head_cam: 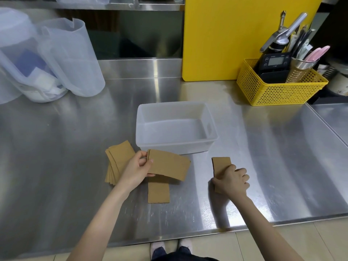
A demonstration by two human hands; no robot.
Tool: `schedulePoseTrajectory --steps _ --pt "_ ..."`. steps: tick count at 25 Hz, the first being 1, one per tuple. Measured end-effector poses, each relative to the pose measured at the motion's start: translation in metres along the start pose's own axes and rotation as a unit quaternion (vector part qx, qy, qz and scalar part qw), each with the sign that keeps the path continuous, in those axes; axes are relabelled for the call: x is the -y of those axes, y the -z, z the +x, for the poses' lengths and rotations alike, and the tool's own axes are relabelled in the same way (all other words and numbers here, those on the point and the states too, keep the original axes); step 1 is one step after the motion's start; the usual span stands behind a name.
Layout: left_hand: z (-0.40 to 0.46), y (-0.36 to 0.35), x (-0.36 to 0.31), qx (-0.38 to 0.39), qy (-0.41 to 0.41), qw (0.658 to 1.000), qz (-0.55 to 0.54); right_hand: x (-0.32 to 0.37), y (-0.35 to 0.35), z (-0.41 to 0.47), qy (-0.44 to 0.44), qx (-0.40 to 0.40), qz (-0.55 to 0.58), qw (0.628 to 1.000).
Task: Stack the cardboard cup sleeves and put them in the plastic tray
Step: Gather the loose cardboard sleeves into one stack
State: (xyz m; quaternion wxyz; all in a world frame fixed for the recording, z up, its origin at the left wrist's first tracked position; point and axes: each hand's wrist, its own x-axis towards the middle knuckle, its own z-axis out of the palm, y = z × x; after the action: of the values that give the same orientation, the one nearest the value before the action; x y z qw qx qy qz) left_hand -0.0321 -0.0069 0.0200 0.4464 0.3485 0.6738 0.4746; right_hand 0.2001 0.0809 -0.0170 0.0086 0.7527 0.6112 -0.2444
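On the steel table [263,157], the left hand [136,171] has its fingers pinched on a flat cardboard sleeve [169,163] just before the empty plastic tray [176,146], beside a fanned sleeve stack [117,159], while the right hand [233,182] grips another sleeve [221,163].

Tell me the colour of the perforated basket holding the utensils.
Yellow: the perforated plastic basket shows clearly in the head view.
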Motion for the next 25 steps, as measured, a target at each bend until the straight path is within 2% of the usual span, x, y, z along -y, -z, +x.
schedulePoseTrajectory --steps 2,4,6,8,10,14,20,25 --pt "0.0 0.002 0.0 -0.005 0.004 1.0 0.005 0.003 0.005 -0.005 0.021 -0.004 0.024 0.999" --pt "-0.001 0.005 0.0 -0.012 0.007 1.0 0.003 0.01 0.013 -0.013 0.082 -0.014 0.102 0.991" --pt "-0.002 0.007 -0.001 -0.015 0.008 1.0 -0.006 0.021 0.02 -0.024 0.173 -0.004 0.189 0.967" --pt "-0.004 0.007 -0.002 -0.016 0.007 1.0 -0.013 0.036 0.027 -0.038 0.273 0.03 0.229 0.934" --pt "-0.006 0.009 -0.004 -0.014 0.005 1.0 -0.027 0.05 0.029 -0.049 0.36 0.066 0.208 0.907" --pt "-0.011 0.013 -0.008 -0.011 0.001 0.999 -0.052 0.068 0.021 -0.055 0.487 0.084 0.067 0.867" --pt "-0.018 0.016 -0.009 -0.023 0.005 0.998 -0.063 0.079 0.011 -0.054 0.538 0.075 0.0 0.839" --pt "-0.02 0.018 -0.006 -0.022 0.001 0.997 -0.071 0.085 0.007 -0.054 0.554 0.073 -0.005 0.83"
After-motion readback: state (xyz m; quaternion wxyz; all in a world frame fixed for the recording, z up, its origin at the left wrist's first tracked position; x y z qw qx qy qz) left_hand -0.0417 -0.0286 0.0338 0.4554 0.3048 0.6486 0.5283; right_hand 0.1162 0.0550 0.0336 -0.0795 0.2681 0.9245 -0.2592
